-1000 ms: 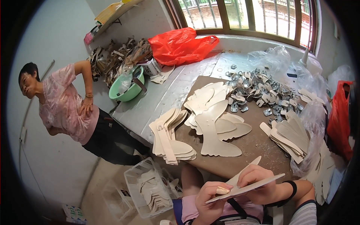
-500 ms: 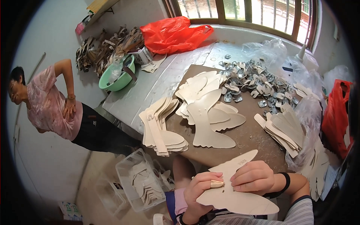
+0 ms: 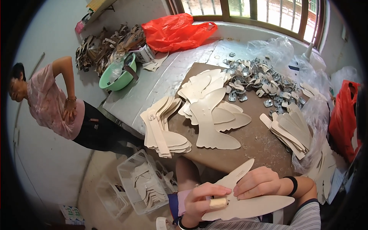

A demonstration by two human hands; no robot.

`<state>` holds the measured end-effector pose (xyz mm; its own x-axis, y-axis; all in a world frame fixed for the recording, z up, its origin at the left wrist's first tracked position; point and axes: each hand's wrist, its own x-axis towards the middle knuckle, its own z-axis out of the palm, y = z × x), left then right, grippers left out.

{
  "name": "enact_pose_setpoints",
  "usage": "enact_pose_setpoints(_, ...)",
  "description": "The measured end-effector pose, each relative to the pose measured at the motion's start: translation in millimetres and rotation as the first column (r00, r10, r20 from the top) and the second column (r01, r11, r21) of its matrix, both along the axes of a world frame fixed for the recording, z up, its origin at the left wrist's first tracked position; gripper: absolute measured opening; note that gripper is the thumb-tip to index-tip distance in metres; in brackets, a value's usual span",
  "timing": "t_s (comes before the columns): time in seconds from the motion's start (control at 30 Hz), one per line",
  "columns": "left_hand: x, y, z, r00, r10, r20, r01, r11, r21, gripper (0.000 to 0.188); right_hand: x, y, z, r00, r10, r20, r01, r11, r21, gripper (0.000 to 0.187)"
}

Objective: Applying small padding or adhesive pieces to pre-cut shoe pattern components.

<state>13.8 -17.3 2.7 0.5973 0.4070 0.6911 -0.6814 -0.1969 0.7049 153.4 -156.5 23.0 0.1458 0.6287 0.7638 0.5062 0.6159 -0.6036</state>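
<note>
A cream, wing-shaped cut piece [image 3: 253, 205], leather-like, lies across both of my hands at the near edge of the table. My left hand [image 3: 201, 199] pinches its left side between thumb and fingers; one finger wears a tan wrap [image 3: 218, 203]. From the far side, my right hand [image 3: 257, 183] grips the middle with curled fingers, close to small holes in the piece. Just beyond is a pile of similar cream pieces [image 3: 207, 115]. A stack of such pieces [image 3: 168, 140], a narrow strip on top, sits left of that pile.
Metal clips [image 3: 247, 76] are heaped at the back. Cream strips [image 3: 289, 130] lie at right beside a clear plastic bag [image 3: 314, 119]. A white basket [image 3: 122, 172] of pieces stands on the floor at left. Another person [image 3: 57, 96] stands beyond it, hand on hip.
The cream piece has turned counterclockwise in my hands: its far tip moved left, its right lobe rose. My left fingers have shifted their hold slightly. The whole view has moved a little.
</note>
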Motion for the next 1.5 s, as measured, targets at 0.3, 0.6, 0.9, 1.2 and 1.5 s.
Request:
enact_pose_setpoints(0.3, 4.6, 8.9, -10.7, 0.972, 0.054, 0.228, -0.144, 0.906, 0.399, 0.012, -6.9, -9.2, 1.5, 0.995, -0.016, 0.095, 0.018, 1.000, -0.021, 0.013)
enact_pose_setpoints(0.6, -6.1, -5.9, -6.1, 0.969, 0.221, 0.110, -0.244, 0.921, 0.304, 0.026, -3.8, -10.8, 20.0, 0.902, -0.111, 0.417, 0.085, 0.993, 0.081, 0.012)
enact_pose_setpoints(0.9, -11.0, 9.2, 6.5, 0.980, 0.195, 0.031, -0.186, 0.864, 0.468, 0.010, 4.3, -6.9, 17.1, 0.925, -0.115, 0.362, 0.082, 0.991, 0.106, 0.015)
enact_pose_setpoints(1.2, -7.4, 3.7, -2.7, 0.964, 0.267, 0.014, -0.249, 0.879, 0.405, 0.016, -0.1, -3.7, 2.7, 0.938, -0.135, 0.320, 0.148, 0.989, -0.017, 0.017)
enact_pose_setpoints(1.5, 35.3, 72.4, 16.0, 0.817, 0.476, -0.326, -0.527, 0.846, -0.084, 0.026, 11.3, -3.1, 4.1, 0.931, -0.362, 0.046, 0.347, 0.838, -0.421, 0.023)
